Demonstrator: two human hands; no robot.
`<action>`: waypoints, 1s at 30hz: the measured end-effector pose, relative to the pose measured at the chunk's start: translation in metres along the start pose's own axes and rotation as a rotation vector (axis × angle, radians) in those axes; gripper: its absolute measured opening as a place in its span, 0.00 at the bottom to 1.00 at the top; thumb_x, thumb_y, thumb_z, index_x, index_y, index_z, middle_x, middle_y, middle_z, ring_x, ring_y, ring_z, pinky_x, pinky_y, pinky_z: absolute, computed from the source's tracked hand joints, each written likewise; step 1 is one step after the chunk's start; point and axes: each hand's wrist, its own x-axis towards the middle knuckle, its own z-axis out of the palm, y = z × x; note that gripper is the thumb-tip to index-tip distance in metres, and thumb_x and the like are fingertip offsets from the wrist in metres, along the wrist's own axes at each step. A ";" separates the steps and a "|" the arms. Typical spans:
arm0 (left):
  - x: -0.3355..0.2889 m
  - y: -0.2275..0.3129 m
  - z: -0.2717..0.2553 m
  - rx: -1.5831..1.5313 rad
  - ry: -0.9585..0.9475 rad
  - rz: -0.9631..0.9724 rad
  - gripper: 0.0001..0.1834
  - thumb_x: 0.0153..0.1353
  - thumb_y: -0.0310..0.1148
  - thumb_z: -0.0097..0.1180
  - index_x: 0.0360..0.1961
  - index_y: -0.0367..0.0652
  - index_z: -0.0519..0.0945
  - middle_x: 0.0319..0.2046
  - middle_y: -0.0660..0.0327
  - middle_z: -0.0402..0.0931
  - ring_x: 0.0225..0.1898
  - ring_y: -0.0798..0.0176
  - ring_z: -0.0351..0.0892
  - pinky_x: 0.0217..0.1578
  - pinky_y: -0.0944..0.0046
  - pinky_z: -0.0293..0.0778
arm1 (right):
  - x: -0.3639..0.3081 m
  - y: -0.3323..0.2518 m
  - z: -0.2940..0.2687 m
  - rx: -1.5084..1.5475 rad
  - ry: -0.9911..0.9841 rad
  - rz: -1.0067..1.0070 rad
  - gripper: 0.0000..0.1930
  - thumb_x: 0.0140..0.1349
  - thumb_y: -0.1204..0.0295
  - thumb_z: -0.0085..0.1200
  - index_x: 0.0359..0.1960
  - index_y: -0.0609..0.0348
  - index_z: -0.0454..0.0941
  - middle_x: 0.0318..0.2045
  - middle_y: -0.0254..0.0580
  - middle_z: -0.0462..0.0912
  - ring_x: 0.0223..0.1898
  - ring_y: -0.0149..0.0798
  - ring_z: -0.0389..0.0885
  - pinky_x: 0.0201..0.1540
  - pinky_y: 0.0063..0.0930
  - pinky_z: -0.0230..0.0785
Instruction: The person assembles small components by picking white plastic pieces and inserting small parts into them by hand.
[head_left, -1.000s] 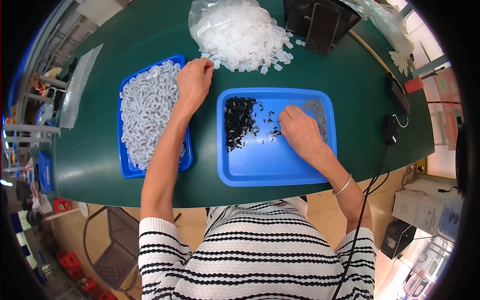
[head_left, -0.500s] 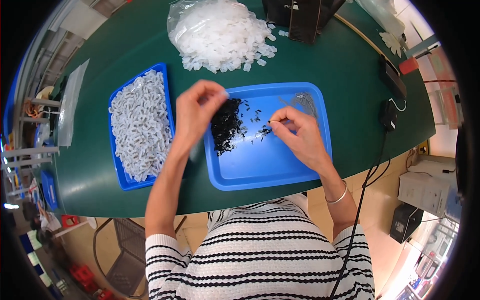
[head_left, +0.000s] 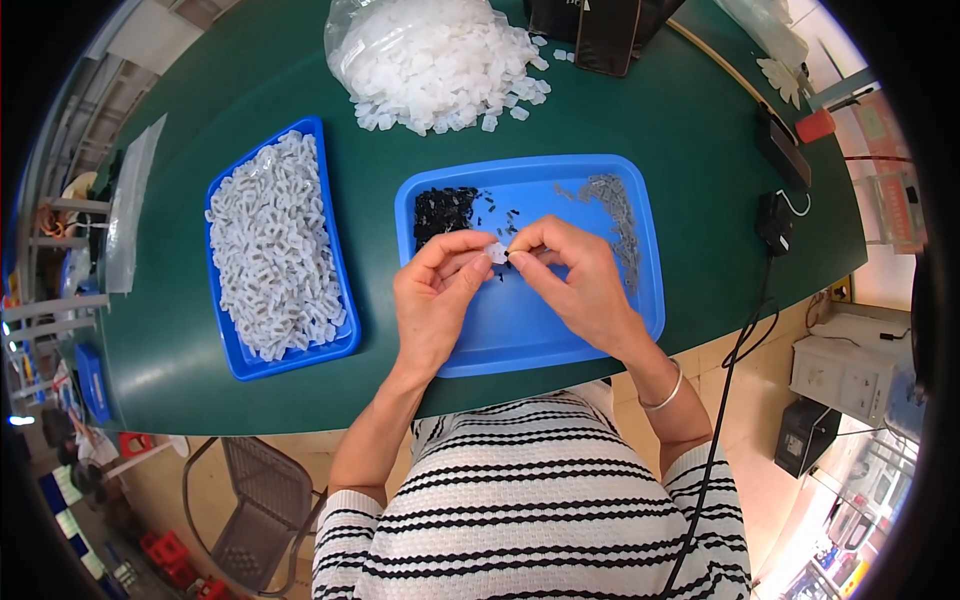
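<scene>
My left hand [head_left: 437, 295] pinches a small white plastic piece [head_left: 495, 252] at its fingertips, above the right blue tray [head_left: 560, 340]. My right hand [head_left: 575, 275] meets it from the right, holding a tiny black part [head_left: 510, 254] against the white piece. In that tray lie a heap of small black parts [head_left: 442, 212] at the back left and a cluster of grey parts [head_left: 615, 205] at the back right. The left blue tray [head_left: 228, 345] is full of white plastic pieces [head_left: 275, 245].
A clear bag of loose white pieces [head_left: 435, 55] spills at the back of the green table [head_left: 640, 110]. Dark boxes [head_left: 600, 25] stand behind it. A black adapter [head_left: 775, 222] and cable [head_left: 735, 350] hang at the right edge. A wire chair [head_left: 255, 500] stands below.
My left hand has come from the left tray over to the right tray with a white piece. Both hands have met above the tray's middle, fingertips together.
</scene>
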 end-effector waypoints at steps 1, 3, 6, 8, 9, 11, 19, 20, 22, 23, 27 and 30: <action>0.000 -0.001 0.001 -0.018 0.015 0.011 0.13 0.61 0.19 0.59 0.48 0.34 0.78 0.43 0.58 0.79 0.43 0.70 0.80 0.45 0.72 0.77 | 0.000 -0.001 0.000 -0.077 0.006 -0.022 0.04 0.61 0.78 0.55 0.34 0.66 0.74 0.28 0.42 0.78 0.28 0.37 0.79 0.31 0.28 0.72; 0.001 0.001 0.005 0.000 0.031 0.030 0.15 0.61 0.19 0.59 0.50 0.35 0.77 0.42 0.58 0.79 0.43 0.70 0.80 0.45 0.72 0.77 | 0.000 -0.003 0.000 -0.155 0.012 -0.045 0.03 0.61 0.78 0.56 0.33 0.65 0.74 0.27 0.43 0.78 0.27 0.39 0.78 0.30 0.29 0.72; 0.003 0.002 0.006 0.048 0.056 0.026 0.17 0.60 0.19 0.60 0.51 0.35 0.76 0.41 0.59 0.79 0.41 0.70 0.80 0.44 0.73 0.76 | -0.001 -0.005 0.002 -0.352 0.046 -0.166 0.04 0.59 0.78 0.57 0.31 0.62 0.74 0.27 0.44 0.76 0.27 0.44 0.77 0.29 0.33 0.70; 0.003 0.002 0.008 0.077 0.065 0.004 0.17 0.60 0.19 0.61 0.51 0.35 0.76 0.40 0.59 0.79 0.40 0.71 0.79 0.43 0.74 0.76 | -0.002 -0.007 0.004 -0.493 0.058 -0.254 0.04 0.57 0.78 0.58 0.31 0.61 0.74 0.27 0.43 0.75 0.29 0.46 0.77 0.29 0.36 0.70; 0.003 0.002 0.009 0.131 0.075 0.029 0.17 0.60 0.19 0.61 0.51 0.35 0.76 0.40 0.59 0.79 0.40 0.71 0.79 0.42 0.74 0.76 | -0.003 -0.008 0.004 -0.494 0.058 -0.254 0.04 0.57 0.78 0.58 0.31 0.61 0.74 0.27 0.43 0.75 0.29 0.46 0.77 0.29 0.36 0.70; 0.001 0.000 0.011 0.185 0.085 0.053 0.17 0.60 0.18 0.60 0.51 0.35 0.76 0.40 0.60 0.79 0.40 0.71 0.79 0.42 0.75 0.76 | -0.004 -0.009 0.005 -0.582 0.063 -0.293 0.05 0.56 0.78 0.58 0.31 0.61 0.73 0.27 0.42 0.74 0.31 0.45 0.77 0.29 0.37 0.71; -0.004 -0.005 0.012 0.134 0.055 0.089 0.15 0.60 0.18 0.60 0.49 0.35 0.76 0.39 0.59 0.79 0.40 0.71 0.79 0.42 0.74 0.76 | -0.007 -0.001 0.006 -0.755 0.014 -0.379 0.07 0.50 0.80 0.54 0.32 0.62 0.72 0.28 0.43 0.73 0.32 0.44 0.77 0.28 0.33 0.73; -0.005 -0.004 0.012 0.131 0.054 0.087 0.15 0.60 0.18 0.60 0.49 0.35 0.76 0.39 0.59 0.79 0.40 0.71 0.79 0.42 0.74 0.76 | -0.007 -0.002 0.007 -0.776 0.000 -0.378 0.08 0.49 0.80 0.54 0.32 0.62 0.71 0.28 0.43 0.73 0.32 0.43 0.76 0.27 0.33 0.73; -0.006 -0.003 0.011 0.193 0.052 0.096 0.15 0.60 0.17 0.60 0.49 0.34 0.76 0.39 0.59 0.79 0.40 0.71 0.79 0.42 0.74 0.76 | -0.007 -0.003 0.008 -0.789 -0.010 -0.370 0.08 0.49 0.80 0.54 0.32 0.62 0.71 0.28 0.43 0.73 0.32 0.43 0.76 0.27 0.33 0.73; -0.006 -0.004 0.011 0.191 0.052 0.095 0.15 0.60 0.17 0.60 0.49 0.34 0.76 0.39 0.59 0.79 0.40 0.71 0.79 0.42 0.74 0.76 | -0.007 -0.004 0.009 -0.801 -0.018 -0.364 0.08 0.48 0.80 0.54 0.31 0.62 0.71 0.28 0.42 0.72 0.32 0.42 0.76 0.27 0.32 0.73; -0.005 -0.004 0.009 0.334 0.032 0.184 0.15 0.58 0.15 0.58 0.47 0.35 0.75 0.38 0.59 0.79 0.39 0.72 0.79 0.40 0.74 0.76 | -0.009 -0.009 0.010 -0.819 -0.052 -0.283 0.07 0.54 0.80 0.58 0.32 0.61 0.73 0.30 0.41 0.77 0.32 0.44 0.78 0.30 0.34 0.73; -0.001 -0.004 0.007 0.246 0.046 0.129 0.13 0.58 0.15 0.58 0.44 0.35 0.75 0.37 0.59 0.79 0.39 0.71 0.79 0.41 0.73 0.77 | -0.007 -0.004 0.009 -0.808 -0.048 -0.315 0.06 0.55 0.79 0.60 0.32 0.61 0.74 0.31 0.42 0.77 0.31 0.43 0.78 0.29 0.33 0.72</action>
